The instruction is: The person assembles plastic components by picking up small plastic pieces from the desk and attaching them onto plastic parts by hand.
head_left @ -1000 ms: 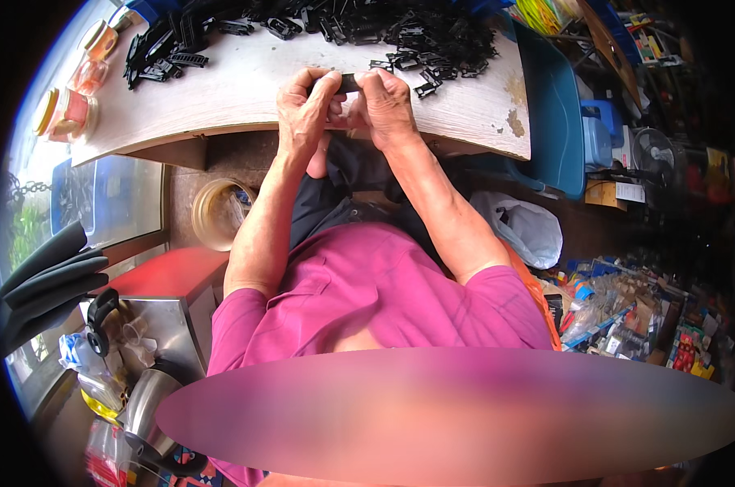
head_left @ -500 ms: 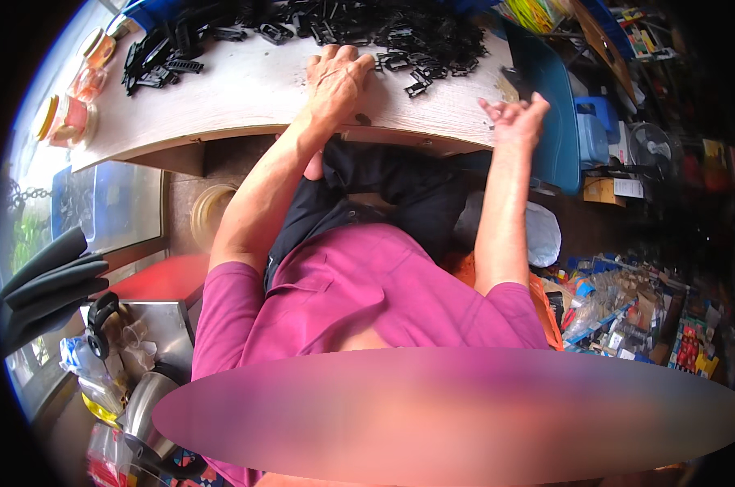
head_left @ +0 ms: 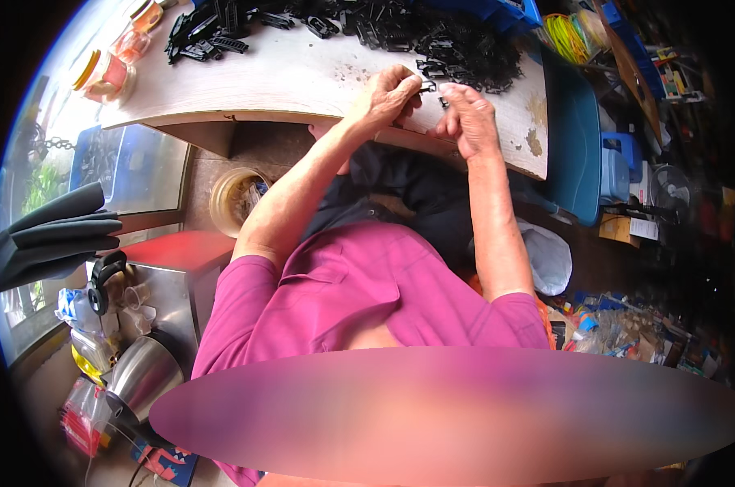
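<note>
A small black part point(head_left: 427, 86) is held at the fingertips of the left hand point(head_left: 393, 97), above the near edge of a pale, worn table point(head_left: 302, 77). With the part taken as the clock's centre, the left hand is seen at nine o'clock, its thumb and fingers pinched narrow. The right hand point(head_left: 467, 118) is placed at about four o'clock, just beside the part, with its fingers partly curled; a dark bit point(head_left: 444, 103) shows by its fingertips, but whether anything is gripped there cannot be told.

At twelve to one o'clock a large heap of black parts point(head_left: 465, 53) is spread on the table, and a smaller black cluster point(head_left: 205, 32) is seen between nine and ten. Lidded jars are stood at nine, the nearest one point(head_left: 103, 79) capped in yellow. Beyond the heap, toward one, a blue bin point(head_left: 505, 11) is set.

Off the table, a coil of yellow-green cord point(head_left: 564, 36) is placed at two, a teal chair point(head_left: 576, 138) toward four, a white bag point(head_left: 550, 256) at five and a round bucket point(head_left: 219, 203) at eight.
</note>
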### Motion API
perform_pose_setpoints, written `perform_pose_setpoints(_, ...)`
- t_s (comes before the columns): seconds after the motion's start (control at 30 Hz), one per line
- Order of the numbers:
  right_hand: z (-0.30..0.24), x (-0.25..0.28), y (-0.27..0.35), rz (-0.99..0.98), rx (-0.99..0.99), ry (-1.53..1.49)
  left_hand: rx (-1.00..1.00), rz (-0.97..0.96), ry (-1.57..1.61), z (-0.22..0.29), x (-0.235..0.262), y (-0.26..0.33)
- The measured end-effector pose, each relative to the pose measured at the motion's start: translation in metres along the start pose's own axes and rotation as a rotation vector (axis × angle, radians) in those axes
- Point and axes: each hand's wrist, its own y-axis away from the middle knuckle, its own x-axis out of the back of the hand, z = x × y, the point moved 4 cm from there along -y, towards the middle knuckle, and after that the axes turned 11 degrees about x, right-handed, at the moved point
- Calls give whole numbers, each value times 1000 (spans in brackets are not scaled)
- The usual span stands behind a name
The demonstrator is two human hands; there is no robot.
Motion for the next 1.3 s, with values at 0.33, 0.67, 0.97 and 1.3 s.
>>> perform_pose_setpoints(0.33,9,-15,1,-48,7,9,-50,23,-43,-6,17,-1)
perform_pose_setpoints(0.67,14,-18,0,17,-9,-37,-488,977,-1528,29,190,-33)
perform_pose_setpoints(0.97,14,-16,-1,9,2,-59,-783,697,-1349,13,154,-9)
perform_pose_setpoints(1.3,15,-16,2,21,6,-52,-615,556,-1323,12,123,13)
